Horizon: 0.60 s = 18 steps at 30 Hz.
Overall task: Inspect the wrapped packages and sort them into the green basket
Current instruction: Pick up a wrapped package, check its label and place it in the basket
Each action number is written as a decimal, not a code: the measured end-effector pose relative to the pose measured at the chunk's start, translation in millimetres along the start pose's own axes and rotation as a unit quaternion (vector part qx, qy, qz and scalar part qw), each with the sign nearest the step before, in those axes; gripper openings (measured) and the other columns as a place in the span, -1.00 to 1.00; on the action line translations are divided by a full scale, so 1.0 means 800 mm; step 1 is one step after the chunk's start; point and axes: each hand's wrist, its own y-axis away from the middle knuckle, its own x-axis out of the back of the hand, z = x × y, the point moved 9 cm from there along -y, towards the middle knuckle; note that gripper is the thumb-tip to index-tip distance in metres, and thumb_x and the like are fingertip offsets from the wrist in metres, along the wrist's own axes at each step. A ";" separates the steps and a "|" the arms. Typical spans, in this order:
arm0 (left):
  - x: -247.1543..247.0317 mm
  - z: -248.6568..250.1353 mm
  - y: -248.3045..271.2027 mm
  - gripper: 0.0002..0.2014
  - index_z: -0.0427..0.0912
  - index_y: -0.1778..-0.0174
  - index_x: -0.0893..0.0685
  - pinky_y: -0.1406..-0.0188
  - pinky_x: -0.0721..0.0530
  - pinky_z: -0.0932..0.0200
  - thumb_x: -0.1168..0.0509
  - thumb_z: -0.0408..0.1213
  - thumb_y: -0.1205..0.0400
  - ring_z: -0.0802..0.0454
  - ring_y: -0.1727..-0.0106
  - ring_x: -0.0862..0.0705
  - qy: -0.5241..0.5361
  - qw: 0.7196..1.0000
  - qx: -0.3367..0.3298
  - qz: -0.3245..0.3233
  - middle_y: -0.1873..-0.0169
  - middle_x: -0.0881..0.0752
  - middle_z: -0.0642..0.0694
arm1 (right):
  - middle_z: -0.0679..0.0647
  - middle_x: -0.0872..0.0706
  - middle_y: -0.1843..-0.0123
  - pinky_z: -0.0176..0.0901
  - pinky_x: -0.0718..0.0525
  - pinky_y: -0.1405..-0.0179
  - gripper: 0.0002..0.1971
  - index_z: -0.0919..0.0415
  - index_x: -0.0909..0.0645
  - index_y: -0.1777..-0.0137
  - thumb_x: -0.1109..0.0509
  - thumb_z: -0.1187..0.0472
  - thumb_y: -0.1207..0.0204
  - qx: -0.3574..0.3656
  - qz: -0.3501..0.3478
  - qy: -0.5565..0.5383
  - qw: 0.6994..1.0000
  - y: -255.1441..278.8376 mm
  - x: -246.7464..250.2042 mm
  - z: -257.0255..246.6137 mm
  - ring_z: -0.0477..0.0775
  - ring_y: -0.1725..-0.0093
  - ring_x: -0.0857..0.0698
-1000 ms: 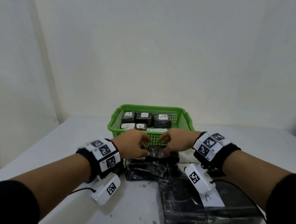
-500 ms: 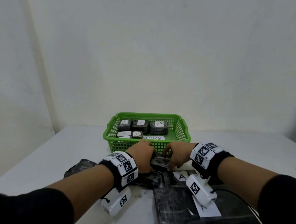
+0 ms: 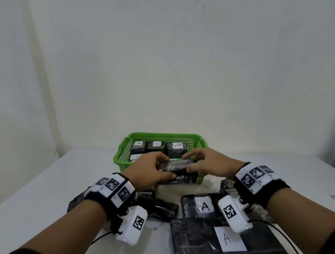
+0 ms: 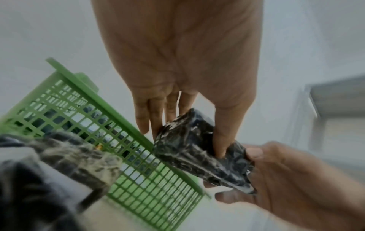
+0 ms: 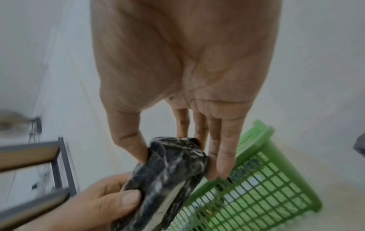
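Observation:
A small black wrapped package [image 3: 175, 166] hangs in the air just in front of the green basket [image 3: 122, 151], held between both hands. My left hand [image 3: 156, 170] pinches its left end and my right hand [image 3: 196, 163] pinches its right end. The left wrist view shows the package [image 4: 199, 150] gripped between thumb and fingers, and the right wrist view shows the package [image 5: 173, 171] the same way, beside the basket [image 5: 276, 179]. Several black packages with white "A" labels [image 3: 177, 145] lie inside the basket.
More black wrapped packages lie on the white table: a large one with an "A" label [image 3: 226, 240] at the front, a smaller "A" one [image 3: 202, 205] behind it, and unlabelled ones [image 3: 162, 208] on the left. Walls close off the back and left.
Both hands have lifted the small package off the pile and raised it toward the basket's front rim. The head view has tilted slightly.

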 end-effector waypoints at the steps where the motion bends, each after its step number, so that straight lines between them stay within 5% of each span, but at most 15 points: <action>1: 0.008 -0.001 0.001 -0.50 0.04 -0.30 -0.70 -0.14 -0.71 0.21 -0.61 0.06 -0.49 0.12 -0.10 -0.78 0.048 0.999 0.003 0.017 -0.16 -0.76 0.11 | 0.20 -0.75 -0.28 -0.11 -0.85 -0.01 -0.61 0.10 -0.67 -0.40 -0.57 0.25 -0.60 0.008 0.013 -0.061 0.998 0.005 0.007 -0.004 0.16 -0.13 -0.83; 6: 0.017 0.002 -0.002 -0.64 0.01 -0.16 -0.81 -0.08 -0.70 0.22 -0.61 0.03 -0.50 0.06 -0.07 -0.85 0.245 0.968 0.005 0.060 -0.03 -0.87 0.01 | 0.30 -0.73 -0.36 0.19 -0.84 -0.25 -0.53 0.16 -0.66 -0.46 -0.60 0.34 -0.56 0.058 0.055 -0.276 0.958 0.022 0.022 -0.014 0.26 -0.24 -0.85; 10: -0.004 0.007 -0.008 -0.45 -0.23 -0.29 -0.78 -0.32 -0.75 -0.12 -0.64 -0.05 -0.44 -0.23 -0.26 -0.81 0.425 0.904 -0.003 0.042 -0.21 -0.82 -0.28 | 0.39 -0.78 -0.31 0.04 -0.87 -0.09 -0.65 0.35 -0.72 -0.30 -0.61 0.38 -0.53 0.077 0.123 -0.357 0.923 0.026 0.031 -0.008 0.27 -0.18 -0.87; 13: -0.014 0.010 -0.010 -0.52 -0.45 -0.30 -0.72 -0.22 -0.81 -0.13 -0.53 -0.28 -0.51 -0.29 -0.27 -0.79 0.527 0.848 -0.004 0.054 -0.28 -0.76 -0.42 | 0.44 -0.78 -0.30 -0.05 -0.88 0.03 -0.68 0.41 -0.70 -0.27 -0.60 0.39 -0.54 0.070 0.142 -0.413 0.897 0.026 0.031 0.003 0.26 -0.13 -0.88; 18: -0.020 0.011 -0.015 -0.52 -0.42 -0.26 -0.75 -0.18 -0.81 -0.05 -0.52 -0.24 -0.45 -0.25 -0.26 -0.81 0.508 0.859 -0.011 0.058 -0.20 -0.83 -0.33 | 0.29 -0.84 -0.23 -0.08 -0.85 0.04 -0.54 0.28 -0.73 -0.33 -0.68 0.33 -0.43 0.058 0.128 -0.388 0.911 0.020 0.030 0.012 0.22 -0.11 -0.90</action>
